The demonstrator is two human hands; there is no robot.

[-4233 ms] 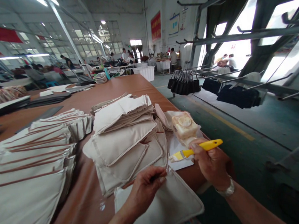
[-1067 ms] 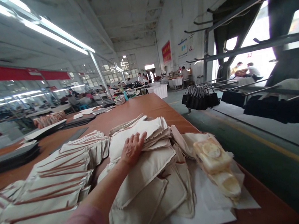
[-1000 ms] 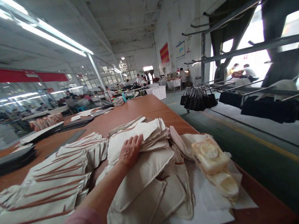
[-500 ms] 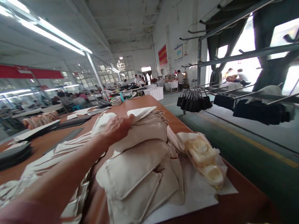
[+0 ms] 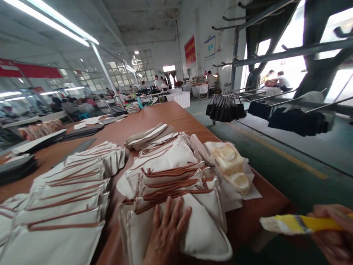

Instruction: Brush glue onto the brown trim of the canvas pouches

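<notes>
My left hand (image 5: 168, 230) lies flat, fingers spread, on the front of a pile of cream fabric pieces (image 5: 209, 224) with brown edges. At the lower right, my right hand (image 5: 342, 229) grips a yellow-handled paintbrush (image 5: 319, 223), its pale bristles pointing left. The brush is held apart from the pile, beyond the table's corner. Beside the pile stands a yellowed plastic container (image 5: 228, 159), glue-stained in look, on white paper (image 5: 252, 194). Another overlapping row of cream pieces (image 5: 68, 199) stretches along the left.
The brown-topped table (image 5: 169, 116) has its right edge beside the container. Dark stacked sheets (image 5: 10, 180) sit at the far left. Across the aisle is a metal rack (image 5: 293, 58) with black hanging pieces (image 5: 225, 108). Several people work in the background.
My left hand has come back from the pile's far end to its near end. The pieces there now show brown edges and layered folds. My right hand with the brush has entered view.
</notes>
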